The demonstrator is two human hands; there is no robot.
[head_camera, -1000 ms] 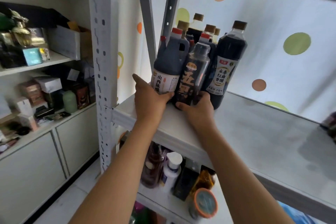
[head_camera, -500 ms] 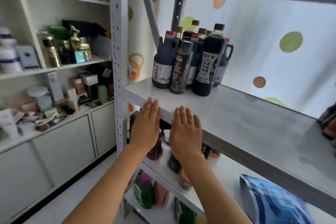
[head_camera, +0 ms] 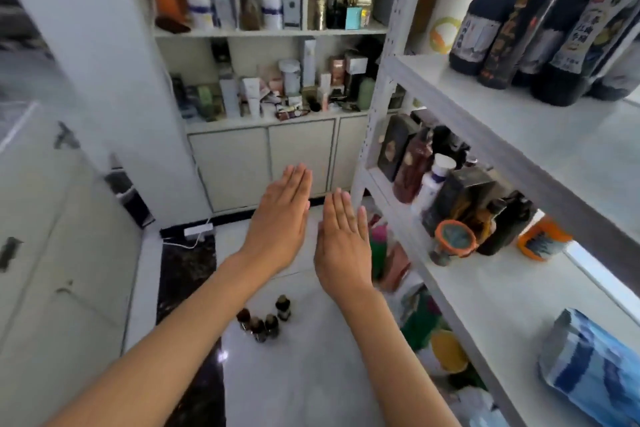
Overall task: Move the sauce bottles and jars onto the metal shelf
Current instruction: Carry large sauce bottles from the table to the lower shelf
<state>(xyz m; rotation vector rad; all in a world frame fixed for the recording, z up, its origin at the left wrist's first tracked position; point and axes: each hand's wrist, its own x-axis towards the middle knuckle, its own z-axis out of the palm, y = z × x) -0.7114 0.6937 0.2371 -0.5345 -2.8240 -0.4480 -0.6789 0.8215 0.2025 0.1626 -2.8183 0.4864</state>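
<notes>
Several small dark bottles [head_camera: 265,319] stand in a cluster on the white floor, below my hands. My left hand [head_camera: 278,224] and my right hand [head_camera: 343,241] hover side by side above the floor, fingers straight, holding nothing. On the right stands the metal shelf [head_camera: 491,121]. Its upper level carries a group of large dark sauce bottles [head_camera: 543,31] with paper labels. The level below holds more bottles and jars [head_camera: 453,204].
A blue bag [head_camera: 588,374] lies on the shelf's middle level at the right. Packets and bottles fill the lowest level. White cabinets and wall shelves crowded with boxes and containers [head_camera: 277,87] stand at the back. A dark floor strip runs at the left.
My hands have left the bottles on the upper level and dropped away from the shelf edge. The view has swung left and down, bringing the floor bottles into sight.
</notes>
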